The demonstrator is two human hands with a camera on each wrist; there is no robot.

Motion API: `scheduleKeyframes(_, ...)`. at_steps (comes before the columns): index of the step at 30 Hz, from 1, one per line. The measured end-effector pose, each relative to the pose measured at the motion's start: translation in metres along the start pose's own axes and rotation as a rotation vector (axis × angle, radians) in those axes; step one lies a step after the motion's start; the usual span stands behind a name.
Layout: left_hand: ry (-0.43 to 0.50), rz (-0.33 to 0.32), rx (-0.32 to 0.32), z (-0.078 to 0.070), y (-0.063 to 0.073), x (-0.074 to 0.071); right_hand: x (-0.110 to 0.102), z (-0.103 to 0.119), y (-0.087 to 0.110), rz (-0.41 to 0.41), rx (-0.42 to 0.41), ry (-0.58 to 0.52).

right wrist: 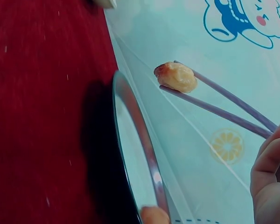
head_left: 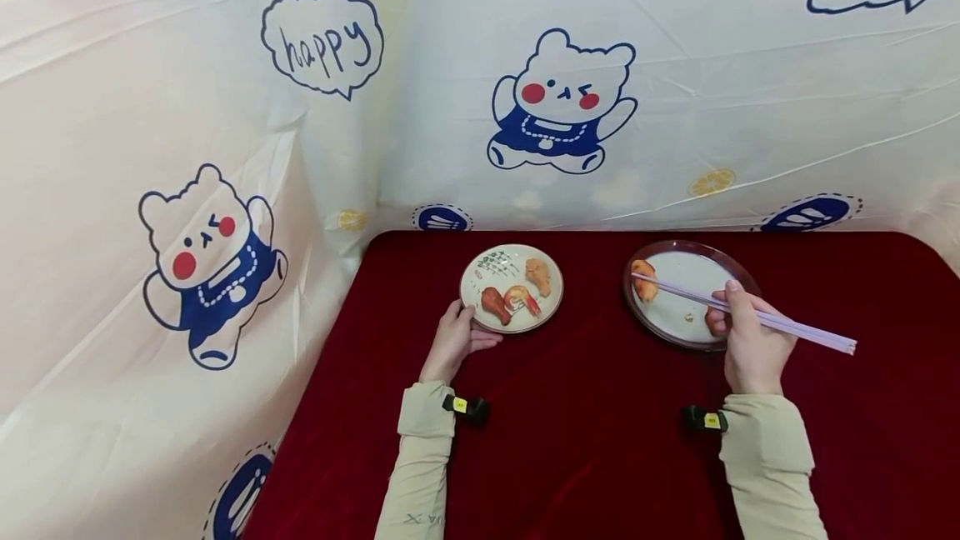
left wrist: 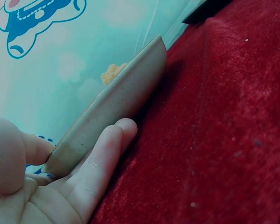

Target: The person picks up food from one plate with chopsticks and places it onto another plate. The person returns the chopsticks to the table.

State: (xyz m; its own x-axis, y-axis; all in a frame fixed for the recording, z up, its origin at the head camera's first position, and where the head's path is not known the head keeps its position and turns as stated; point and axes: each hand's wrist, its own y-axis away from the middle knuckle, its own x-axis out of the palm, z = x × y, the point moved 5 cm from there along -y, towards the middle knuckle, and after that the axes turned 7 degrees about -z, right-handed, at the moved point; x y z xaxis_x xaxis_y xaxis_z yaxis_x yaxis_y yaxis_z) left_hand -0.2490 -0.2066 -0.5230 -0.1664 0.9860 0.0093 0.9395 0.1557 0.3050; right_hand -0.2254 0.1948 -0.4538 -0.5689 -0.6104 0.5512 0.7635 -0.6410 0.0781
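My left hand (head_left: 450, 342) holds a small cream plate (head_left: 553, 303) by its near left edge, thumb at the rim and fingers underneath. A drumstick (head_left: 495, 305), a shrimp (head_left: 521, 299) and a golden fried piece (head_left: 537, 273) lie on it beside a green pattern. In my right hand (head_left: 759, 348) is a pair of pale purple chopsticks (head_left: 813, 334). Their tips grip a browned, yellowish food piece (right wrist: 178, 78), raised above the brown-rimmed plate's level in the right wrist view. Another brown piece (head_left: 716, 322) sits on that larger plate (head_left: 690, 265), partly behind my right hand.
Dark red cloth (head_left: 585, 407) covers the table. A pale curtain (head_left: 435, 107) printed with bears hangs along the back and left. A small crumb (head_left: 688, 317) lies on the larger plate. Black straps (head_left: 468, 408) with yellow labels are at both sleeve cuffs.
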Motion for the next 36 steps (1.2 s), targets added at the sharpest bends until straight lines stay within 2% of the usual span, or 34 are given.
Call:
scheduleKeyframes(9,0.002,0.040,-0.020,-0.005,0.000,0.000,0.021,-0.013,0.006,0.054,-0.009,-0.015)
scheduleKeyframes(15,-0.006,0.051,-0.023,-0.019,0.012,0.002,0.041,-0.023,0.015,0.085,-0.002,-0.004)
scheduleKeyframes(21,0.000,0.055,-0.012,-0.025,0.019,0.003,0.060,-0.035,0.028,0.140,0.056,0.013)
scheduleKeyframes(25,-0.007,0.061,-0.014,-0.021,0.016,0.002,0.069,-0.042,0.036,0.158,0.065,0.024)
scheduleKeyframes(30,0.005,0.062,-0.018,-0.008,0.005,-0.001,0.080,-0.048,0.043,0.180,0.066,0.043)
scheduleKeyframes(36,0.018,0.021,-0.004,0.000,0.000,-0.001,0.090,-0.056,0.049,0.219,0.072,0.087)
